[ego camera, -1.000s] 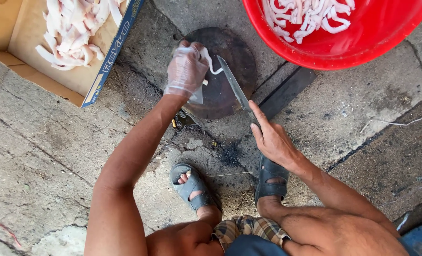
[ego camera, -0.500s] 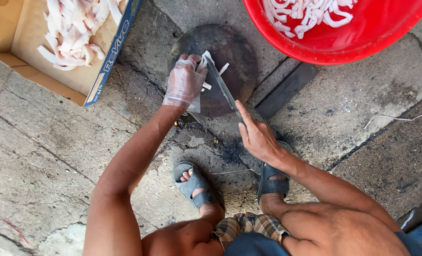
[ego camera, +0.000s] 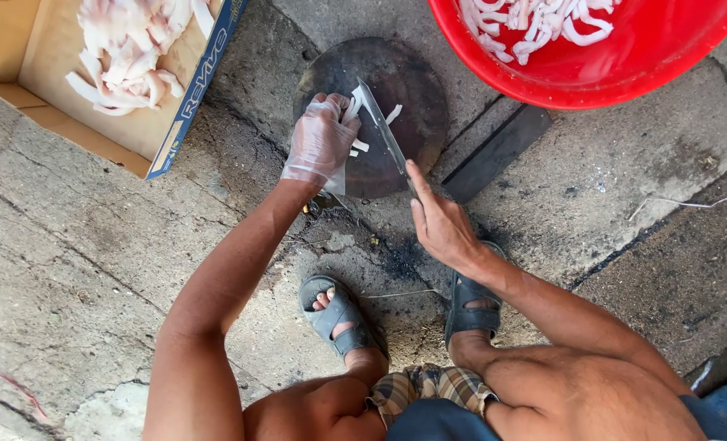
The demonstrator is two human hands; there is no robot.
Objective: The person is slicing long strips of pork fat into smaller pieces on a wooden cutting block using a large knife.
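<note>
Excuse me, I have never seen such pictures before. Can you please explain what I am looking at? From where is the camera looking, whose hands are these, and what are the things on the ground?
There is no machine here. A person wears one camera on the head, so you look straight down at their own arms, knees and sandals.

The left hand wears a thin clear glove and presses on pale strips that lie on a dark round chopping block. The right hand is bare and holds a knife by its handle, with the blade on the strips beside the gloved fingers.

The block sits on a rough concrete ground. At the upper left is an open cardboard box with pale pieces in it. At the upper right is a red plastic basin holding thinner white strips.
</note>
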